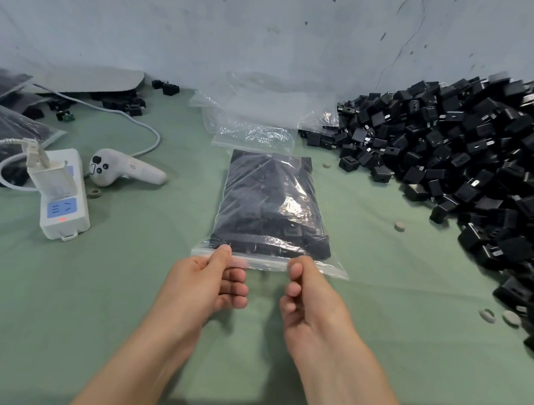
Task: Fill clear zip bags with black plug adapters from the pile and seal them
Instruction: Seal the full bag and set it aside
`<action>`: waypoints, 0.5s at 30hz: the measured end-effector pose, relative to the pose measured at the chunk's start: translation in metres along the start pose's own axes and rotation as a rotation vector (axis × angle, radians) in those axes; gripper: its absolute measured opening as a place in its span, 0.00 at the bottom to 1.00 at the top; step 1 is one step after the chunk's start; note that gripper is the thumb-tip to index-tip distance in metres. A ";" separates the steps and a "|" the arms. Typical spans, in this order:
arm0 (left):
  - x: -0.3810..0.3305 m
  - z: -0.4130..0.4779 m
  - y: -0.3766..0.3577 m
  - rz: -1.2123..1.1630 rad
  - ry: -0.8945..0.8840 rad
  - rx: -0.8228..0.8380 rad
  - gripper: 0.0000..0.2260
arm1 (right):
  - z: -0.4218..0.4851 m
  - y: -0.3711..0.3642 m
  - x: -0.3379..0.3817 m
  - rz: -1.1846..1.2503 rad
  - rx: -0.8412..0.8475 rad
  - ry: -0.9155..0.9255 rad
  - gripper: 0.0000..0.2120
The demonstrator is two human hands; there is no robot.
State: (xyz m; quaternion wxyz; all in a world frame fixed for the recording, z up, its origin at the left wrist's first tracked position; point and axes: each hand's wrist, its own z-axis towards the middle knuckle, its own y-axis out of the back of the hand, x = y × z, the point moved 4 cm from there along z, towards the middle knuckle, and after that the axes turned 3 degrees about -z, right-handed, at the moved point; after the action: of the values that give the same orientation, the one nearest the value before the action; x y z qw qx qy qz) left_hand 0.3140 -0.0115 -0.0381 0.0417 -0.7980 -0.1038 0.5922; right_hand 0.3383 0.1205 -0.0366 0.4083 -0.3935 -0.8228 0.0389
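Observation:
A clear zip bag [269, 202] packed with black plug adapters lies flat on the green table, its zip strip toward me. My left hand [214, 279] pinches the strip near its left end between thumb and fingers. My right hand [306, 289] pinches the same strip right of the middle. A big pile of loose black plug adapters [480, 165] covers the right side of the table. Several empty clear bags [251, 115] lie crumpled beyond the filled bag.
On the left stand a white power strip [61, 200] with a plugged charger and cable, and a white handheld controller [121, 169]. Filled bags [0, 128] lie at the far left. Small round discs [399, 226] dot the table. A grey wall rises behind.

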 end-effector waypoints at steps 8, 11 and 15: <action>-0.001 -0.001 0.000 -0.033 0.004 -0.009 0.16 | 0.001 0.013 0.009 0.015 -0.041 0.037 0.14; -0.001 0.000 0.001 -0.038 0.010 -0.005 0.16 | 0.001 0.017 0.013 0.028 -0.043 0.030 0.13; 0.000 0.001 0.001 -0.038 0.005 -0.001 0.16 | 0.002 0.025 0.020 0.056 -0.060 0.041 0.14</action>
State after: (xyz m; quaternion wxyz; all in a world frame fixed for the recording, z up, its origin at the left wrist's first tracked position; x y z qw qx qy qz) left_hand 0.3134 -0.0130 -0.0383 0.0526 -0.7975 -0.1191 0.5891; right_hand 0.3452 0.1518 -0.0347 0.4119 -0.4292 -0.8036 0.0176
